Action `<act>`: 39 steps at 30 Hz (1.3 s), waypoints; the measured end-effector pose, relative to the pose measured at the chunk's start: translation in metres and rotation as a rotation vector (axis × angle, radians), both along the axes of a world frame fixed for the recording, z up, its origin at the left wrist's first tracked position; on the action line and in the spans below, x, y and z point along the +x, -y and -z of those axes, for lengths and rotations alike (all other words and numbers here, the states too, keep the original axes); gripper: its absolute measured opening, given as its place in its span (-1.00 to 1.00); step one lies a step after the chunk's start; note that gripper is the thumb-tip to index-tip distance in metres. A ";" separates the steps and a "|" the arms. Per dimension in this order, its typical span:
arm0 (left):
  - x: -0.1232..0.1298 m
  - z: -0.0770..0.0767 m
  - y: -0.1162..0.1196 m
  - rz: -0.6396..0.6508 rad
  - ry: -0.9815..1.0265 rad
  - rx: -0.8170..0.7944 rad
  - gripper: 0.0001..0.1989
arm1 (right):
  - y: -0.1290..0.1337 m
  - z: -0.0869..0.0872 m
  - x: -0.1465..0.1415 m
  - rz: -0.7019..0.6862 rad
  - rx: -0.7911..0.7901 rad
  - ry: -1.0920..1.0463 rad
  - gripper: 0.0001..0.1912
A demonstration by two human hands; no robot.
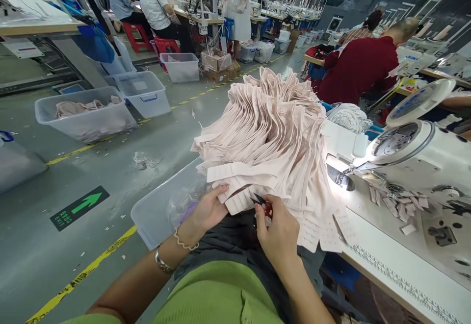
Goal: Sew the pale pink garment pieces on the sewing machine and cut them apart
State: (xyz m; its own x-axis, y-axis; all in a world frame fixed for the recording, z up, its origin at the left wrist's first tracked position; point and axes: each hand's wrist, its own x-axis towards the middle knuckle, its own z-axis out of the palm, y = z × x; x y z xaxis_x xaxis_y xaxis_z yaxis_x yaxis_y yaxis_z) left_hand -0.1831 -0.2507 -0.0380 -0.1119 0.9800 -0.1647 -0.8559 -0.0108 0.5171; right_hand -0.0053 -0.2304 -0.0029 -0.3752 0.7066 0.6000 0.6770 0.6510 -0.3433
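A large heap of pale pink sewn fabric pieces (265, 123) lies over the front left of the sewing table and hangs toward my lap. My left hand (209, 209) pinches the end of one stitched fabric piece (241, 199) between thumb and fingers. Small scissors (268, 208) with a red handle and dark pointed blades are gripped in my right hand (279, 228). Their tips point left, close beside the edge of the held piece. I cannot tell whether the blades touch the fabric. More stitched ends hang down to the right of my right hand.
To the right stands a white sewing machine (412, 152), with fabric scraps (399, 201) on its bed. A clear plastic bin (147, 216) is below left. Another bin (86, 123) holding fabric stands on the floor. A person in dark red (360, 66) sits ahead right.
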 end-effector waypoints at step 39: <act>0.028 0.011 0.011 0.199 0.018 0.014 -0.63 | -0.016 0.008 -0.007 0.138 -0.031 0.204 -0.76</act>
